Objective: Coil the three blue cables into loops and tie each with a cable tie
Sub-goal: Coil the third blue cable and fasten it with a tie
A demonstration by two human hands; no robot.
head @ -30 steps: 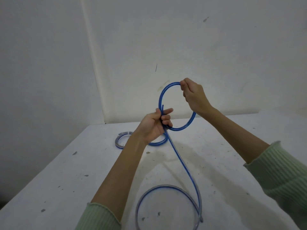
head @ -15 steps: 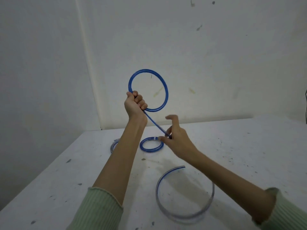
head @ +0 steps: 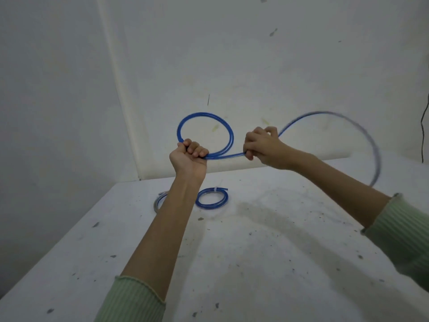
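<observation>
Left hand [head: 188, 156] fisted round blue cable [head: 228, 135], a double loop standing above it. Right hand [head: 263, 145] gripped the same cable, tail arcing blurred rightward. Tied coil [head: 211, 197] lay on table [head: 255, 263].

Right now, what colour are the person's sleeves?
Light green, ribbed knit sleeves, clearest in the head view.

Ribbed pale-green sleeves [head: 134, 300], forearms bare.
</observation>
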